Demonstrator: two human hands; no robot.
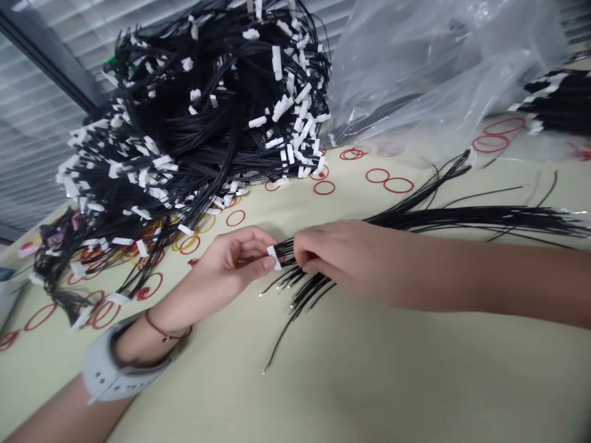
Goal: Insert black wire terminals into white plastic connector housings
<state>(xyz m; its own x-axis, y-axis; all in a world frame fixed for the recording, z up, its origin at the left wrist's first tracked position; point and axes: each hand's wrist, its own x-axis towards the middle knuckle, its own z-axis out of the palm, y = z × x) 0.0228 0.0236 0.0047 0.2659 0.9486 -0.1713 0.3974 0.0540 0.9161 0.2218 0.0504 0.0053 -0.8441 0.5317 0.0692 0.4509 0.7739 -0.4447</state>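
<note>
My left hand point(226, 271) pinches a small white connector point(274, 256) between thumb and fingers. My right hand point(337, 255) is closed on thin black wires point(462, 216) right beside the connector, and their ends run into it. The loose bundle of black wires fans out to the right across the pale table point(369, 381), with several bare ends point(295, 295) lying under my right hand. A grey band point(111, 375) and a thin red bracelet sit on my left wrist.
A big heap of finished black wires with white connectors point(194, 123) fills the back left. Red rubber bands point(388, 179) lie scattered near it. A crumpled clear plastic bag point(438, 67) sits at the back right, beside another wire bundle point(554, 98).
</note>
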